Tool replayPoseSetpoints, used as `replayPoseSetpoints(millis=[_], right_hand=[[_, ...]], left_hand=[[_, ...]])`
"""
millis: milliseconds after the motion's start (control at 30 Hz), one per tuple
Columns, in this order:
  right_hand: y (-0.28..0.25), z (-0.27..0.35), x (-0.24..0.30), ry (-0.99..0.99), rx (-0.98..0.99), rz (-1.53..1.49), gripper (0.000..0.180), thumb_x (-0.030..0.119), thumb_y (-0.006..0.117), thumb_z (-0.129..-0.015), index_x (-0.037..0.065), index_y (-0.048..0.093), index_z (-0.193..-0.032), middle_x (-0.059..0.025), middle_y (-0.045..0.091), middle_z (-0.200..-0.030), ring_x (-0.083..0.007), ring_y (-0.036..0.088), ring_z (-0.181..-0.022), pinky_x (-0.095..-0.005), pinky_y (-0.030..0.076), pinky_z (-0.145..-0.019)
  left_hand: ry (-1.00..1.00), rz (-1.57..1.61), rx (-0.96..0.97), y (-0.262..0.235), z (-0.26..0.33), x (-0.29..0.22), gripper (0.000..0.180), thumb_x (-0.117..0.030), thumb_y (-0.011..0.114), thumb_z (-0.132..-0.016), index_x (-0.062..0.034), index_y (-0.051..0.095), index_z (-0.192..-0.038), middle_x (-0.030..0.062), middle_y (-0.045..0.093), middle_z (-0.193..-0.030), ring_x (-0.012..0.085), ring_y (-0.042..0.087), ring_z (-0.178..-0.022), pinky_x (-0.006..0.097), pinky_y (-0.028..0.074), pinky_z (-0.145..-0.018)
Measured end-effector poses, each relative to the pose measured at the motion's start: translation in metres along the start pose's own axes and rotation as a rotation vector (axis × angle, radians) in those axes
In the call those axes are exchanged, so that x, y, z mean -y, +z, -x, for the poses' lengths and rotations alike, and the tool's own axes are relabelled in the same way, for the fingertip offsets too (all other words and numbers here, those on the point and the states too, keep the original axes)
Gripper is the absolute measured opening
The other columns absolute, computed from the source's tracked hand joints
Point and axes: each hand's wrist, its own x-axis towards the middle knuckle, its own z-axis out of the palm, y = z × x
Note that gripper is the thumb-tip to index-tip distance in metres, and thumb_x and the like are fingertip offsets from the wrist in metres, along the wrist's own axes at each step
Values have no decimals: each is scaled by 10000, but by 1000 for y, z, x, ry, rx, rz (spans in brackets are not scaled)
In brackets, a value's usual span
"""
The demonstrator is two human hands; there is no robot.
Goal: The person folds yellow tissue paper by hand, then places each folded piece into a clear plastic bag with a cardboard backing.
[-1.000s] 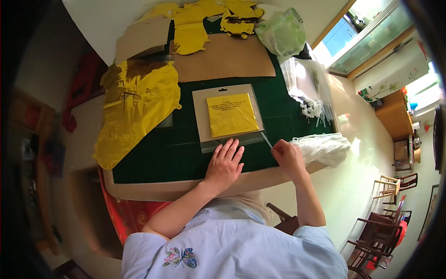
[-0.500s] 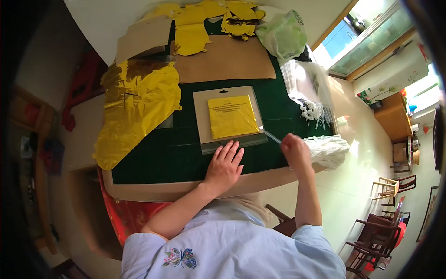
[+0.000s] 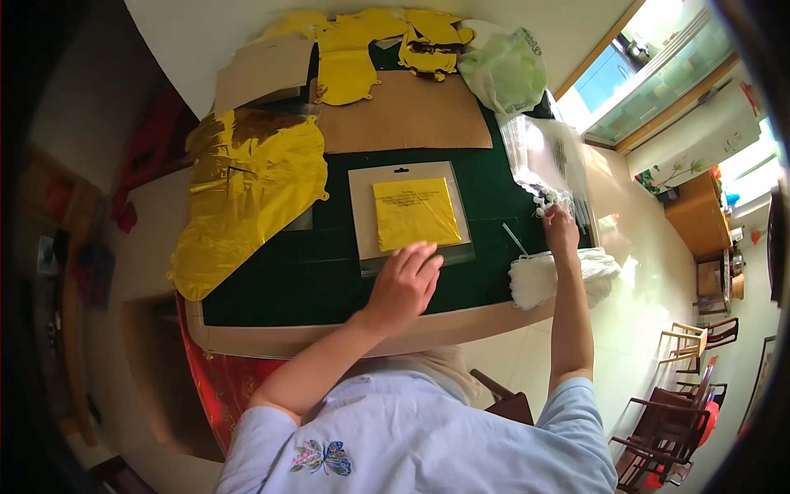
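Observation:
On the green table top (image 3: 271, 288) lies a beige card in a clear plastic sleeve (image 3: 363, 212). A folded yellow foil packet (image 3: 415, 210) with dark print sits in the sleeve. My left hand (image 3: 405, 284) rests at the lower edge of the sleeve, its fingers stretched out and covering part of the packet's bottom edge. At the right, my right hand (image 3: 561, 232) has its fingertips together at a cluster of small white pieces (image 3: 546, 198); what they pinch is hidden. A thin translucent straw (image 3: 515, 239) lies on the green surface, apart from both hands.
A white string bundle (image 3: 531, 284) lies under my right forearm. Clear plastic bags (image 3: 535, 148) and a pale green bag (image 3: 510, 74) are behind. Large yellow foil sheets (image 3: 247, 206) cover the left, with brown cardboard (image 3: 403, 111) and a folded board (image 3: 263, 70) at the back.
My right hand has let go of the straw, which now lies on the table, and has moved right and away to the white pieces. My left hand has shifted slightly.

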Motion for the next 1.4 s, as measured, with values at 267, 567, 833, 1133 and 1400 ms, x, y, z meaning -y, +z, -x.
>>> replayPoseSetpoints(millis=[267,567,833,1133,1400], right_hand=[[-35,30,54,-85,-111,-271,72,102,637,-839,48,595,-819,-128,637,-803,-321,628,-766,-404,497,-694],[-38,62,97,-202,-16,-442,54,31,636,-831,21,588,-855,-118,624,-780,-247,629,-709,-338,502,-664],[-36,69,109,-161,74,-598,83,44,657,-830,11,602,-882,-117,637,-787,-217,611,-676,-320,490,-636],[-44,80,111,-57,77,-630,112,55,655,-853,31,575,-928,-90,613,-703,-170,578,-608,-292,472,-586],[-40,108,132,-209,170,-649,107,39,630,-871,54,582,-965,-86,579,-742,-162,552,-621,-279,455,-581]], left_hand=[[30,-240,233,15,-37,64,639,-529,555,-898,-88,478,-1354,138,395,-1459,286,315,-1394,535,207,-1142],[-19,-280,350,27,-37,73,658,-568,476,-919,-138,422,-1414,109,353,-1498,281,273,-1416,543,170,-1151],[-11,-307,366,29,-34,74,700,-594,491,-900,-145,398,-1429,110,323,-1512,284,244,-1428,546,153,-1156],[-24,-315,401,27,-37,73,710,-516,577,-879,-139,359,-1441,119,327,-1506,294,262,-1421,557,171,-1151],[-4,-300,400,23,-42,71,627,-430,615,-846,-59,468,-1330,162,389,-1460,321,320,-1391,613,244,-1104]])
